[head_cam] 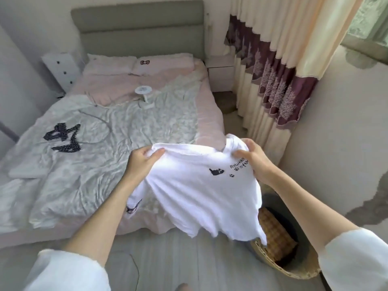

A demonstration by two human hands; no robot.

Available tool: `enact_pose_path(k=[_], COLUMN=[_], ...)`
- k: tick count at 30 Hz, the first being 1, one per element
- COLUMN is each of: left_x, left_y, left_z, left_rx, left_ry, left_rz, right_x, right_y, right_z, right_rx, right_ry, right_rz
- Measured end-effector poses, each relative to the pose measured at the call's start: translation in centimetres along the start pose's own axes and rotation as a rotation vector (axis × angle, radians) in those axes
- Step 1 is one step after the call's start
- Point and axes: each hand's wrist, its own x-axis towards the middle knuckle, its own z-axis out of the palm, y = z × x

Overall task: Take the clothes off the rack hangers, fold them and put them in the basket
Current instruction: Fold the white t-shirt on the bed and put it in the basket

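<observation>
I hold a white T-shirt [201, 192] with a small black cat print and paw marks spread in the air over the foot corner of the bed. My left hand [144, 159] grips its left shoulder. My right hand [252, 158] grips its right shoulder near the printed lettering. The shirt's hem hangs down over the woven basket [291, 271] on the floor at the lower right. Inside the basket lies a folded brown checked garment [275, 238]. No rack or hangers are in view.
The bed [117, 131] fills the left and middle, covered by a crumpled pale quilt. On it lie a black-and-white patterned garment [63, 137], a small white fan [143, 91] and a cord. Curtains [273, 80] and a wall stand to the right.
</observation>
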Motion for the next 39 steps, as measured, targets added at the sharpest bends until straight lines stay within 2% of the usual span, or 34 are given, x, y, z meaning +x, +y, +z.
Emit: enact_pose_path(k=[2,5,7,10,13,15,17,22,24,27,31,36,39], left_x=[2.3,6.0,9.4,16.0,23.1,28.6,33.9,48.3,52.5,55.7,54.3,52.4,52.2], left_y=[-0.9,-2.3,-3.7,-6.5,-8.3,-8.9,-9.1,-8.7,-9.8,-13.6,-22.0,-30.7,-33.6], left_z=[-2.0,-4.9,-6.9,-9.2,-11.3,-13.2,-14.4,-11.6,-9.3,-6.0,-0.6,5.9,9.0], left_rx=[-0.075,-0.17,-0.21,-0.301,-0.368,-0.313,-0.147,0.237,0.374,0.477,0.544,0.614,0.67], left_ry=[-0.018,-0.203,-0.243,-0.149,-0.098,-0.099,-0.053,0.422,0.463,0.378,0.131,-0.096,-0.178], left_rz=[-0.098,-0.272,-0.355,-0.381,-0.372,-0.338,-0.272,-0.079,-0.111,-0.202,-0.27,-0.381,-0.331], right_x=[3.9,9.3,13.2,19.9,26.6,31.2,35.5,48.3,52.6,56.0,55.9,56.8,57.8], right_y=[-0.3,-0.2,-0.5,-0.6,-1.6,-3.4,-5.9,-10.8,-10.3,-5.7,5.2,16.7,20.7], right_z=[1.2,2.8,4.4,7.6,11.0,13.5,15.2,18.0,19.0,19.7,19.0,17.0,16.1], right_rx=[-0.016,-0.149,-0.193,-0.264,-0.429,-0.517,-0.584,-0.709,-0.76,-0.91,-0.839,-0.613,-0.345], right_ry=[-0.143,-0.275,-0.278,-0.289,-0.173,-0.046,0.056,0.282,0.28,0.264,0.155,0.219,0.345], right_rz=[0.069,0.114,0.106,0.033,-0.079,-0.139,-0.197,-0.286,-0.289,-0.158,0.141,0.526,0.682])
